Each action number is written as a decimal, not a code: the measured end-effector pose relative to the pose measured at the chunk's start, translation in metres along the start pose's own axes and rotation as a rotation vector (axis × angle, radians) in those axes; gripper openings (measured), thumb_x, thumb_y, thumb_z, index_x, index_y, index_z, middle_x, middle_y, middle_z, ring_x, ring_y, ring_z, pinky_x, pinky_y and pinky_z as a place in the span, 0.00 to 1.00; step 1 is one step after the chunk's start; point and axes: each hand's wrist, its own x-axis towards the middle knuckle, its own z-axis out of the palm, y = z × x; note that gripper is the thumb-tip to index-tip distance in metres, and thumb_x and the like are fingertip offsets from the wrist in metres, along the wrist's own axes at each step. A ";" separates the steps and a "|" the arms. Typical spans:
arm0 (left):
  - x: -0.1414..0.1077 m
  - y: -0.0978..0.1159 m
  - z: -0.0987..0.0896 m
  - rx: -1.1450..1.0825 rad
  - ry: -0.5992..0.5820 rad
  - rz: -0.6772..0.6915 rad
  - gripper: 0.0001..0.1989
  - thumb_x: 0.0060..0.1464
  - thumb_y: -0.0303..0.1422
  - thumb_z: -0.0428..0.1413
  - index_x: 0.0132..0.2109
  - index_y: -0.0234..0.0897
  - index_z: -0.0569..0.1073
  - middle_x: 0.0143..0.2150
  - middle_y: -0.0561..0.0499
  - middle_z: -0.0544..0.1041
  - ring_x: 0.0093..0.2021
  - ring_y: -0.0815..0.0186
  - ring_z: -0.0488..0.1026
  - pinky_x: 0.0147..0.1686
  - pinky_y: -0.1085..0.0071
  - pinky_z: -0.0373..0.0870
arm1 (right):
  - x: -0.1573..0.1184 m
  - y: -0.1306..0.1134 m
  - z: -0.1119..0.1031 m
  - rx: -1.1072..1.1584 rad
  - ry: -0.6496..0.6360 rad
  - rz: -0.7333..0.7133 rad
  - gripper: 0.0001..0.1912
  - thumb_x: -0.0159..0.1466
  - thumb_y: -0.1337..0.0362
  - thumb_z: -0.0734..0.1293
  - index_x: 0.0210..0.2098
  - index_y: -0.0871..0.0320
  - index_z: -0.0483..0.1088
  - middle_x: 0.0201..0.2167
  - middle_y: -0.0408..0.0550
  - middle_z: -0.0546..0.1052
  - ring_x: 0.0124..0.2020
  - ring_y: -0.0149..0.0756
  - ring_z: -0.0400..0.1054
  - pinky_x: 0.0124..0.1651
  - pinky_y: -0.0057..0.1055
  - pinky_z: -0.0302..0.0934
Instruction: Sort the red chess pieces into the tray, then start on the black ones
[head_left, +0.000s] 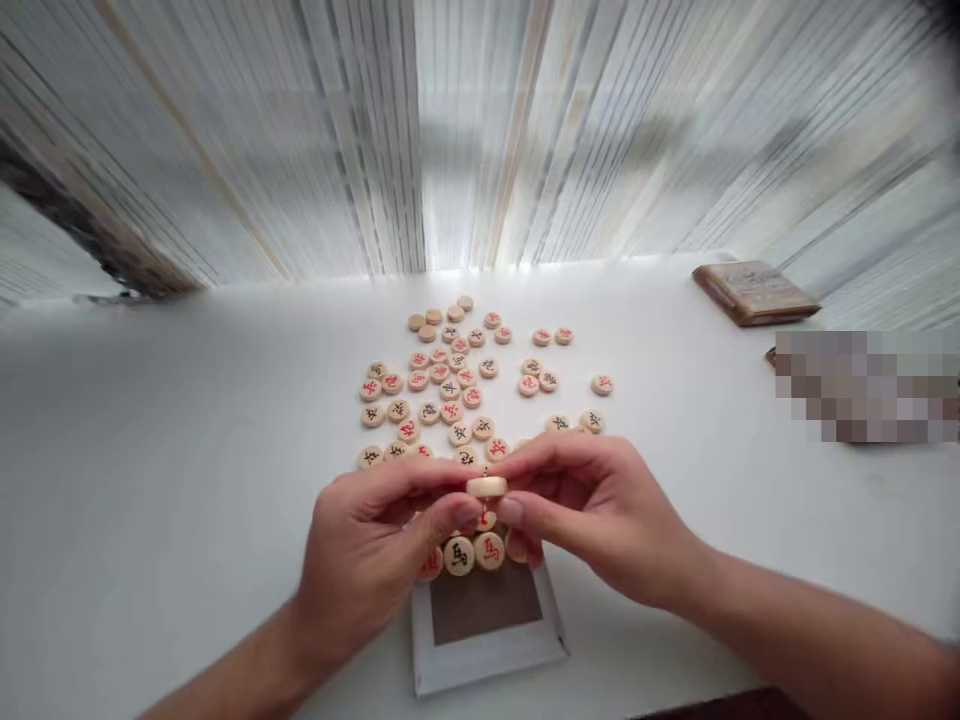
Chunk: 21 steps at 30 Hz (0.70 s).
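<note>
A pale wooden Chinese chess piece (487, 487) is seen edge-on, pinched between the fingertips of my left hand (379, 530) and my right hand (589, 510). Both hands are closed on its two sides. Beneath them lies a white-rimmed tray or frame (491, 668) with a brown middle. A piece with a black character (459, 555) and one with a red character (490, 550) sit side by side on it. More pieces there are partly hidden by my fingers.
Several loose Chinese chess pieces (450, 388), with red, black or blank faces, are scattered over the white table (187, 480) beyond my hands. A brown box-like object (757, 290) lies at the far right, near a blurred-out item (862, 390). Behind the table hangs a string curtain (480, 130).
</note>
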 end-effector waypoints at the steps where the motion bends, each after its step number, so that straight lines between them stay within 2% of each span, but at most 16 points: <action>1: 0.000 0.001 0.000 0.002 0.000 0.017 0.16 0.60 0.24 0.69 0.47 0.55 0.88 0.36 0.62 0.88 0.32 0.74 0.84 0.34 0.84 0.81 | 0.000 0.001 0.000 -0.013 0.004 -0.010 0.14 0.59 0.69 0.84 0.43 0.51 0.88 0.31 0.44 0.86 0.26 0.27 0.78 0.30 0.18 0.75; 9: 0.001 0.003 0.000 0.094 0.000 0.206 0.16 0.57 0.20 0.71 0.47 0.46 0.89 0.37 0.57 0.89 0.33 0.74 0.83 0.36 0.84 0.78 | -0.005 0.006 -0.003 -0.251 0.012 -0.136 0.11 0.66 0.69 0.80 0.48 0.53 0.85 0.31 0.43 0.84 0.29 0.28 0.80 0.33 0.19 0.75; 14: 0.002 0.003 -0.001 0.113 -0.009 0.233 0.14 0.57 0.22 0.71 0.48 0.43 0.89 0.37 0.53 0.89 0.35 0.72 0.83 0.38 0.81 0.78 | -0.005 0.009 -0.004 -0.350 -0.008 -0.184 0.05 0.71 0.67 0.75 0.47 0.55 0.82 0.32 0.44 0.82 0.29 0.28 0.80 0.33 0.20 0.75; 17: 0.002 0.006 0.000 0.073 -0.008 0.175 0.12 0.56 0.23 0.71 0.45 0.44 0.90 0.36 0.53 0.89 0.34 0.72 0.83 0.37 0.82 0.78 | -0.005 0.009 -0.004 -0.424 -0.004 -0.215 0.03 0.73 0.65 0.73 0.45 0.56 0.81 0.31 0.44 0.82 0.28 0.29 0.79 0.32 0.22 0.75; 21: 0.004 0.008 0.001 -0.124 -0.041 -0.081 0.08 0.59 0.27 0.71 0.43 0.46 0.90 0.35 0.51 0.89 0.33 0.70 0.84 0.35 0.83 0.80 | -0.006 0.008 -0.006 -0.570 0.003 -0.301 0.05 0.73 0.68 0.71 0.46 0.54 0.81 0.32 0.43 0.82 0.28 0.29 0.78 0.32 0.23 0.74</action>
